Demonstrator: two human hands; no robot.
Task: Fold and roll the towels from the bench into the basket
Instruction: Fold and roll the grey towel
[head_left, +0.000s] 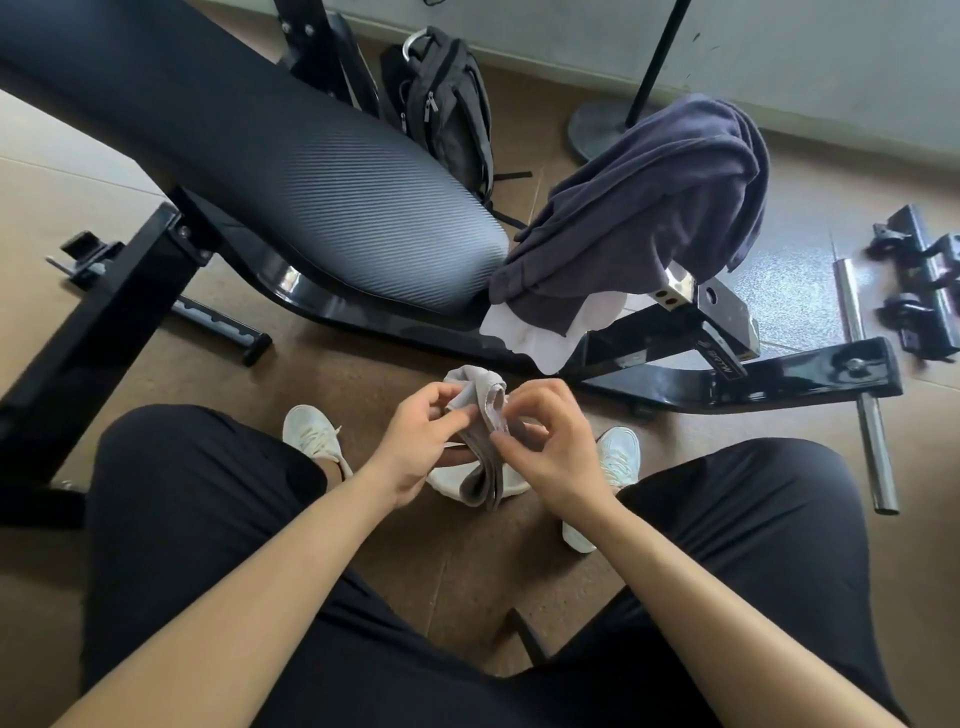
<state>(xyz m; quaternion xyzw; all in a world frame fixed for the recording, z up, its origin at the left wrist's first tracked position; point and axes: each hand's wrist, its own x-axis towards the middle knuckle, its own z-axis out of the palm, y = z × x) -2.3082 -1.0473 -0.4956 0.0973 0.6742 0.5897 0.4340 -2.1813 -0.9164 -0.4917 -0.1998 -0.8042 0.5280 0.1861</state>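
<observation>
The person sat with both forearms reaching out over dark-trousered knees, working a small grey towel (480, 395) held in the air between the knees, above the brown floor (363, 374). The left hand (415, 441) gripped the towel from its side, fingers curled round the folded layers and thumb pressed on top. The right hand (550, 452) pinched the towel's near edge between thumb and forefinger, the other fingers loosely bent. The towel was folded into a narrow strip several layers thick (its upper end curled over, its lower end hanging down between the wrists).

Ahead stood the black bench (311, 171) with its ribbed padded seat. A dark blue-grey towel (649, 197) lay heaped over the bench's far end, and a white towel (540, 338) hung out from beneath it, touching the frame. A grey backpack (447, 109) leaned behind the bench near the wall, and a steel bar (862, 384) lay on the floor to the right.
</observation>
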